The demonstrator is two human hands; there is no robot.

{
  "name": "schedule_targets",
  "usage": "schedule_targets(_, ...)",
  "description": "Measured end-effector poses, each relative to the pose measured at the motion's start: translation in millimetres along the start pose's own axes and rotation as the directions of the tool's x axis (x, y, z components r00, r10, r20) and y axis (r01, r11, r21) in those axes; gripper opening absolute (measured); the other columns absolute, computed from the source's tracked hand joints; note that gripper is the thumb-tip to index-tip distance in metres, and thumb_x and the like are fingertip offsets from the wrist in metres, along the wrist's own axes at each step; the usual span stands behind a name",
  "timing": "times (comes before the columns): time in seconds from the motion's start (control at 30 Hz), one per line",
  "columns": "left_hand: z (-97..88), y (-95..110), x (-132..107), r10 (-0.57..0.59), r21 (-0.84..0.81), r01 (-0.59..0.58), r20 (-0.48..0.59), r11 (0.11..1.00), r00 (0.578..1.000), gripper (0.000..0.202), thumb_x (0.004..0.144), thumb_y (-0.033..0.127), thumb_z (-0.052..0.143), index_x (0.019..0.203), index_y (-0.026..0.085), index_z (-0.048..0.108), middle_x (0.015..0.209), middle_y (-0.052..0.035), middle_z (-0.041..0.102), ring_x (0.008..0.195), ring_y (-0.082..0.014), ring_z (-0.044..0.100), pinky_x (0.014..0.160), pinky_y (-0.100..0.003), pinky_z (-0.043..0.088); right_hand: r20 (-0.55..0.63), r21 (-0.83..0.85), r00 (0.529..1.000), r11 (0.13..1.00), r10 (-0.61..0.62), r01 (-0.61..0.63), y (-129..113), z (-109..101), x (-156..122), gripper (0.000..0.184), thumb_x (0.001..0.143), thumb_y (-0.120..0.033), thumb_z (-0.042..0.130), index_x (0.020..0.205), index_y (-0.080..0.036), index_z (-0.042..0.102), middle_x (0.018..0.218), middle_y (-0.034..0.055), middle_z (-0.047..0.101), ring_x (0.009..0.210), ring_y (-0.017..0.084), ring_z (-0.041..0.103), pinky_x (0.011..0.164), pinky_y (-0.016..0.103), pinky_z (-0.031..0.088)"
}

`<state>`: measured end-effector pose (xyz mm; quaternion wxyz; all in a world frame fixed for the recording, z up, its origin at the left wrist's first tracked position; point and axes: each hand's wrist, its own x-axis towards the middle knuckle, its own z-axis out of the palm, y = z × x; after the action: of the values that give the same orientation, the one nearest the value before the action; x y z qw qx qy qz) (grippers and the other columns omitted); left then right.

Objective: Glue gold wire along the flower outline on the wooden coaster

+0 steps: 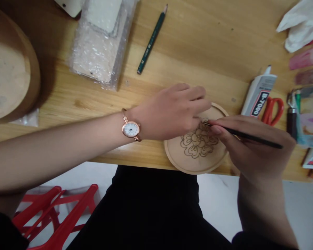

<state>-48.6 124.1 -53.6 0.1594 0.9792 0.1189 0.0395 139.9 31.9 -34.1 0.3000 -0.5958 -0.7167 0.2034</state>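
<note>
A round, pale wooden disc (172,152) with a raised rim lies at the table's front edge, and a dark-lined flower drawing (197,140) covers its middle. My left hand (176,111) rests over the disc's upper left part, fingers curled and thumb tucked in; whatever they may hold is hidden. From the right, my right hand (253,142) pinches a thin black-handled brush (253,135) close to its tip. That tip meets the upper part of the flower, right beside my left thumb. A rose-gold watch (130,129) circles my left wrist.
A dark green pencil (152,41) lies beyond my left hand, beside bubble-wrapped flat pieces (96,52). A round wooden container (32,69) stands at far left. To the right are a B-7000 glue tube (259,92), orange-red scissors handles (273,111), small jars and crumpled tissue (304,24).
</note>
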Motion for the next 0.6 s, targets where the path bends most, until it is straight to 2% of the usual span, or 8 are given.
schedule_targets(0.2, -0.9, 0.2, 0.5, 0.006, -0.015, -0.005, 0.054, 1.000, 0.999, 0.038, 0.100, 0.014, 0.029, 0.094, 0.009, 0.066, 0.119, -0.0129, 0.058, 0.122, -0.0360, 0.047, 0.090, -0.054, 0.047, 0.025, 0.002, 0.999, 0.999, -0.038, 0.038, 1.5, -2.6, 3.8, 0.024, 0.075, -0.013, 0.074, 0.092, -0.030, 0.073, 0.083, -0.0035, 0.074, 0.074, 0.015, 0.068, 0.065, 0.028, 0.056)
schedule_targets(0.4, 0.1, -0.5, 0.0, 0.025, 0.000, -0.025, 0.000, 1.000, 1.000, 0.038, 0.099, 0.011, 0.030, 0.090, 0.009, 0.066, 0.113, -0.0126, 0.060, 0.117, -0.0346, 0.051, 0.087, -0.051, 0.048, 0.122, -0.046, 0.987, 0.993, -0.099, 0.106, 0.2, -9.2, 10.5, 0.021, 0.078, -0.016, 0.071, 0.091, -0.033, 0.073, 0.085, -0.0028, 0.075, 0.074, 0.017, 0.070, 0.065, 0.031, 0.058)
schedule_targets(0.5, 0.5, -0.9, 0.3, 0.025, 0.006, -0.025, -0.022, 1.000, 0.999, 0.037, 0.099, 0.011, 0.030, 0.090, 0.010, 0.066, 0.112, -0.0122, 0.060, 0.116, -0.0344, 0.052, 0.086, -0.050, 0.049, 0.193, -0.080, 0.963, 0.975, -0.191, 0.209, -0.6, -14.9, 17.8, 0.019, 0.079, -0.019, 0.070, 0.092, -0.033, 0.073, 0.088, -0.0034, 0.075, 0.075, 0.017, 0.071, 0.065, 0.029, 0.058)
schedule_targets(0.6, 0.6, -1.0, 0.8, 0.030, 0.005, -0.030, -0.029, 1.000, 0.999, 0.039, 0.099, 0.012, 0.028, 0.092, 0.010, 0.066, 0.112, -0.0128, 0.060, 0.116, -0.0338, 0.052, 0.085, -0.050, 0.049, 0.318, -0.080, 0.906, 0.945, -0.278, 0.318, -2.6, -21.4, 29.6, 0.014, 0.083, -0.024, 0.067, 0.092, -0.034, 0.072, 0.088, -0.0058, 0.075, 0.073, 0.015, 0.071, 0.062, 0.026, 0.056)
